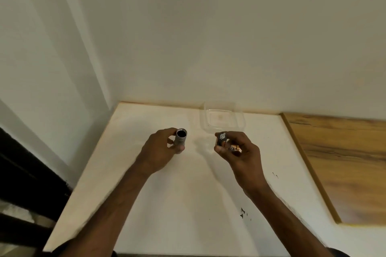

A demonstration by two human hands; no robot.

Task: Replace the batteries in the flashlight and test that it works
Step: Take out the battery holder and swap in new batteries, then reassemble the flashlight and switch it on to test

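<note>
My left hand (pixel 160 152) grips a grey metal flashlight body (pixel 180 138), held upright above the white table, its open dark end facing up. My right hand (pixel 240 152) holds a black battery holder (pixel 221 139) with copper-and-black batteries (pixel 234 148) in it, pinched between thumb and fingers. The holder's round metal-contact end points toward the flashlight. The two hands are apart, with a gap of bare table between them. The flashlight's lower end is hidden in my palm.
A clear plastic container (pixel 240 119) stands on the white table (pixel 188 204) just behind my right hand, near the wall. A wooden board (pixel 344 162) lies along the table's right side. Walls close in at the back and left. Dark specks mark the table near my right forearm.
</note>
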